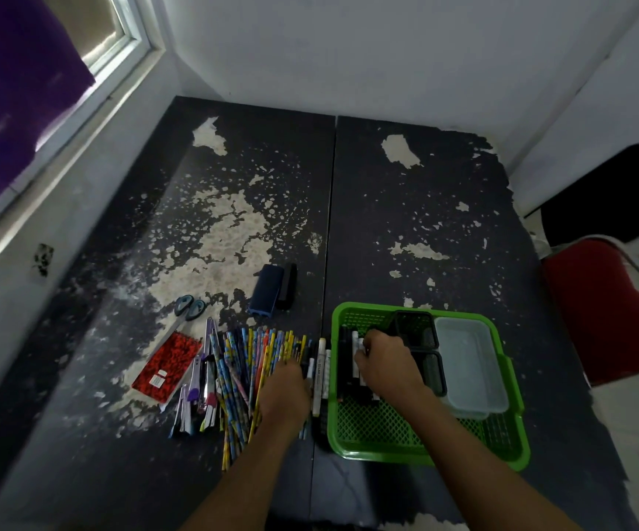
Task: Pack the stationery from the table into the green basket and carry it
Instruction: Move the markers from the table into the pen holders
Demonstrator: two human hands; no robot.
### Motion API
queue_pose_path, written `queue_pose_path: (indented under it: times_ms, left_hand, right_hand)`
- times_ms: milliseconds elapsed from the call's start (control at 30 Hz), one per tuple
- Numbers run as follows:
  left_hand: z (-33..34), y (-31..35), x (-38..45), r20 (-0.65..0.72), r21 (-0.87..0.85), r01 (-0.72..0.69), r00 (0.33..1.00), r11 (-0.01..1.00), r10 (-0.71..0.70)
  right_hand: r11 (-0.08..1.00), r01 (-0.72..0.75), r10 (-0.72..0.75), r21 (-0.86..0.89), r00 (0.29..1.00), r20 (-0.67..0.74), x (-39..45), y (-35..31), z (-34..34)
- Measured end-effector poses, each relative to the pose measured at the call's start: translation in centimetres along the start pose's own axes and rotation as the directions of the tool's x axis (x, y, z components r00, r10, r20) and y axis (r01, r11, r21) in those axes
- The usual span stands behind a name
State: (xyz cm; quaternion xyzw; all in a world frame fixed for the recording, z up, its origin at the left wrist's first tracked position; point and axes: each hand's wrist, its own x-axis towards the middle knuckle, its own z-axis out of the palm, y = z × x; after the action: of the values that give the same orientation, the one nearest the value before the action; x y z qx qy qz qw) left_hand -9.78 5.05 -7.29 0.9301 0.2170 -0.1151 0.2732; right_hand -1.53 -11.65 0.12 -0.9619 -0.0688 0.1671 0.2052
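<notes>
The green basket [352,450] sits on the dark table at the near right. Inside it lie several black and white markers [348,369], two black mesh holders [417,327] and a clear plastic box [471,366]. My right hand [387,362] is inside the basket, fingers curled on the markers there. My left hand [285,389] rests palm down on a row of colourful pencils [249,362] and markers [320,373] just left of the basket; its fingers are hidden. Further left lie pens [199,392], a red notebook [168,366], scissors [189,308] and a blue eraser block [266,289].
A black stapler-like bar [287,285] lies next to the blue block. The table top [406,224] is worn and peeling. A window sill runs along the left; a red chair [609,312] stands at the right edge.
</notes>
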Motion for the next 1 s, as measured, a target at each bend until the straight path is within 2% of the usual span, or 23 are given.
queue_pose_path:
  times_ms: [100,300,433,567,667,767,867,933,1000]
  left_hand:
    - [-0.3,0.3,0.2,-0.014,-0.047,0.011,1.0,0.999,-0.012]
    - [-3.5,2.1,1.0,-0.17,-0.315,-0.082,0.985,0.946,0.028]
    - [-6.2,5.7,1.2,-0.098,-0.579,-0.073,0.995,0.812,0.019]
    - [-6.5,7.6,1.4,-0.055,-0.659,-0.104,0.994,0.745,0.09]
    - [-5.5,7.2,1.9,-0.082,-0.606,-0.129,0.992,0.785,0.1]
    - [-4.1,5.7,2.4,0.012,-0.467,-0.103,0.992,0.878,0.123]
    - [-3.2,4.7,1.9,0.115,-0.531,-0.017,0.989,0.847,0.092]
    - [-3.0,3.9,1.7,0.108,-0.607,0.076,0.994,0.791,-0.013]
    - [-2.3,2.5,1.8,0.057,-0.544,0.09,0.996,0.834,-0.07]
  right_hand:
    - [0.999,-0.015,0.016,0.045,1.0,-0.026,-0.3,0.0,-0.2]
    - [0.968,0.035,-0.031,0.25,0.999,-0.02,0.0,-0.9,-1.2]
    - [0.931,0.082,-0.13,0.357,0.985,0.114,-0.2,-2.1,-1.5]
    - [0.878,0.079,-0.12,0.472,0.991,0.057,-0.3,-1.9,-2.0]
    - [0.879,-0.018,0.009,0.476,1.0,0.021,-0.3,-1.1,-2.3]
    - [0.894,-0.17,0.152,0.415,0.986,0.076,0.1,0.3,-1.3]
    - [0.956,-0.208,0.178,0.209,0.972,0.153,0.0,1.1,0.4]
    - [0.969,-0.203,0.177,0.141,0.968,0.176,-0.1,1.1,1.5]
    - [0.975,-0.183,0.16,0.125,0.972,0.172,-0.2,0.7,2.1]
